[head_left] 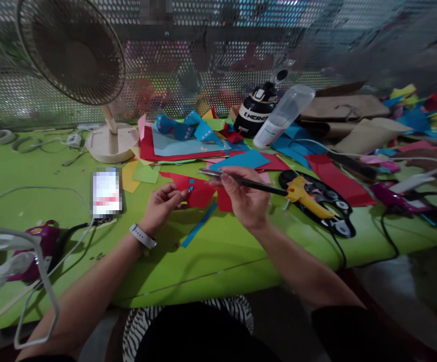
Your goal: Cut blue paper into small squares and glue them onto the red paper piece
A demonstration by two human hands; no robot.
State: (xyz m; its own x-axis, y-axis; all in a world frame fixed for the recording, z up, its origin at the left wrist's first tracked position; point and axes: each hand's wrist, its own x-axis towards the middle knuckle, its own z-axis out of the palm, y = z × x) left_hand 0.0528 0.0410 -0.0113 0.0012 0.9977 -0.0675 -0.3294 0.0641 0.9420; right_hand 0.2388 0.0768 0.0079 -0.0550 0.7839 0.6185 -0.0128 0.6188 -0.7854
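Showing, in the head view, the right hand [247,197] closed around a slim dark tool [265,186] with a silvery end, above the red paper [203,197] between the hands over the green table [237,251]. The left hand [162,202] has thumb and fingertips drawn together at the paper, beside small blue pieces [191,181]; whether they pinch one cannot be told. A blue strip [198,227] lies nearer the wearer.
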